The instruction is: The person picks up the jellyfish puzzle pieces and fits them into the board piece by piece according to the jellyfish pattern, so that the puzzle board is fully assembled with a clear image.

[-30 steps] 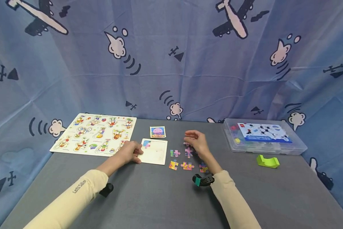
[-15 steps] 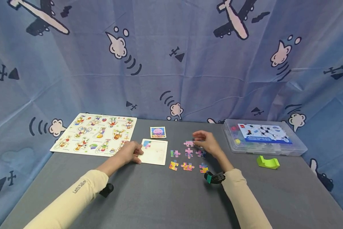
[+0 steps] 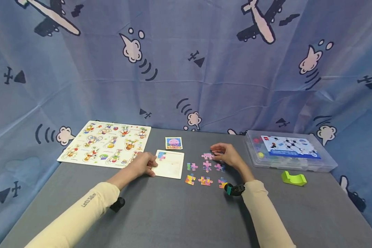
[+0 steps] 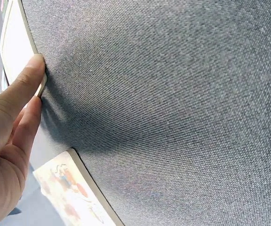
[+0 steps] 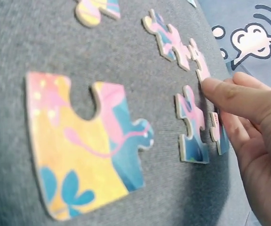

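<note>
While the left hand (image 3: 140,164) pinches the left edge of the tray (image 3: 172,168), I see the right hand (image 3: 228,155) at the top right of the loose pieces (image 3: 207,166). I cannot tell whether it grasps the piece at its fingertips or only touches it.

The tray is a thin, cream-coloured square with rounded corners and a raised rim; one blue-and-pink inset piece (image 3: 161,156) lies in its far left corner. The pieces lie spread just right of the tray, flat and printed in pink, yellow and blue, with rounded tabs and sockets. Behind the tray sits a small square card (image 3: 173,143) with a pink figure. To the left, a large pale board (image 3: 105,144) carries printed figures. On the right, a shallow case (image 3: 291,151) of clear plastic holds coloured balls beneath a label; a glossy green block (image 3: 293,178) with a curved notch sits in front of it.

All items rest on a grey table (image 3: 173,217). A blue curtain (image 3: 167,69), creased and printed with planes and clouds, hangs behind.

From the left wrist I read the woven cloth grain of the table and the thumb pressed over the tray edge. From the right wrist I read the thickness of the pieces and the blue leaf print on a yellow corner piece (image 5: 86,146).
</note>
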The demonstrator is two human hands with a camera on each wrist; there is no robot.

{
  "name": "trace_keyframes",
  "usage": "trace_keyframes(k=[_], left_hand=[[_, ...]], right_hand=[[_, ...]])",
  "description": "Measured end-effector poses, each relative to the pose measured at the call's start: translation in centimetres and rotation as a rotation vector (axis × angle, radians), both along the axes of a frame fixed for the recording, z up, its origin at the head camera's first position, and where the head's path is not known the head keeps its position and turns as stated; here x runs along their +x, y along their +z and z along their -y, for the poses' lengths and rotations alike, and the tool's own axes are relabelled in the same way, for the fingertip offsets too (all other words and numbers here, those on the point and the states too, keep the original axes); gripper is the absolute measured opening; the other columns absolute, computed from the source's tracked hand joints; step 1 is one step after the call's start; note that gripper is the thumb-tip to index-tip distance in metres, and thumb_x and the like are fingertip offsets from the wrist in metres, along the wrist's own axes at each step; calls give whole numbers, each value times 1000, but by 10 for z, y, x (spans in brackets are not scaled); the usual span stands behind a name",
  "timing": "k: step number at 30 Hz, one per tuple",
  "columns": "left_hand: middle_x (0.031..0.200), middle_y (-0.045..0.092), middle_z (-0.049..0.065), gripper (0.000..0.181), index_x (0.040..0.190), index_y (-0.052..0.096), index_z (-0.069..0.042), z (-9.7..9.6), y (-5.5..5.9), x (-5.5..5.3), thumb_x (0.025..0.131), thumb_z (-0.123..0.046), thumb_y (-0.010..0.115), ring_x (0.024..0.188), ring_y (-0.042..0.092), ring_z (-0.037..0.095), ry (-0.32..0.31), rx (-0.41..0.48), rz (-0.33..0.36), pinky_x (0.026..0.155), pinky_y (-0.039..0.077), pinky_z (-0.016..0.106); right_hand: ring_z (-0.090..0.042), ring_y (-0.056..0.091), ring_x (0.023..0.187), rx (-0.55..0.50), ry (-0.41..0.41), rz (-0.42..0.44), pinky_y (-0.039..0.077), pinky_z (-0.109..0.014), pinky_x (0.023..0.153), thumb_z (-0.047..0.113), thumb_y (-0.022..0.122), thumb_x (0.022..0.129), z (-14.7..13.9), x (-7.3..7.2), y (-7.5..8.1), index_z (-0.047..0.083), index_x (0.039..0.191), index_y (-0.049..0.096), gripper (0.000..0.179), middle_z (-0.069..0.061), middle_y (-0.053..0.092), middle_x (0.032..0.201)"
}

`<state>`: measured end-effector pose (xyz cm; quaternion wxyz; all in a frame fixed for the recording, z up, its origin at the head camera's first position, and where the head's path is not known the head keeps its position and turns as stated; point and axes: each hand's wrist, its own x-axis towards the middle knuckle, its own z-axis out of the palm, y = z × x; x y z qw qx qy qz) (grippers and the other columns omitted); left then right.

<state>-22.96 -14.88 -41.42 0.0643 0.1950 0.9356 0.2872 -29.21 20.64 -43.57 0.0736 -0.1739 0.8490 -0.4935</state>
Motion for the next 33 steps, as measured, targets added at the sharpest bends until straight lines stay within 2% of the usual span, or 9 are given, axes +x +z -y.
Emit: trace_keyframes(k=[7, 10, 15, 18, 23, 33], left_hand=[[118, 63, 26, 33, 88, 71, 5, 0, 1, 2, 60, 0, 87, 84, 67, 26, 2, 6, -38, 69, 51, 31], [116, 63, 27, 33, 88, 71, 6, 0, 1, 3, 60, 0, 88, 83, 67, 27, -6, 12, -51, 68, 51, 31], [102, 69, 22, 35, 90, 70, 8, -1, 1, 3, 61, -1, 87, 81, 66, 22, -27, 19, -61, 68, 51, 30], [104, 68, 22, 34, 89, 70, 7, 0, 1, 2, 60, -1, 87, 80, 65, 22, -18, 24, -59, 67, 50, 30], [116, 63, 27, 34, 88, 71, 7, 0, 0, 3, 59, 1, 87, 80, 65, 23, 3, 42, -29, 65, 48, 28], [119, 62, 27, 32, 87, 70, 6, -1, 2, 3, 60, 1, 87, 87, 66, 29, 13, 26, -12, 67, 49, 30]], right_hand=[[-31, 65, 96, 84, 8, -30, 51, -20, 75, -9, 72, 79, 4, -4, 0, -13, 109, 64, 32, -27, 66, 109], [-27, 66, 91, 113, 4, -40, 51, -19, 72, -8, 72, 79, 4, -5, 0, -12, 106, 66, 28, -25, 67, 104], [-17, 66, 84, 138, -21, -47, 51, -20, 70, -7, 74, 78, 6, -6, 0, -11, 104, 68, 27, -23, 69, 101], [-13, 65, 82, 134, -29, -54, 50, -18, 69, -6, 74, 78, 7, -8, 0, -9, 104, 68, 27, -21, 70, 101], [-14, 63, 82, 120, -32, -67, 49, -17, 68, -5, 75, 78, 8, -8, 0, -9, 105, 68, 28, -21, 70, 99], [-24, 66, 90, 78, -33, -37, 52, -24, 74, -4, 74, 79, 11, -3, 7, -8, 109, 66, 32, -22, 68, 105]])
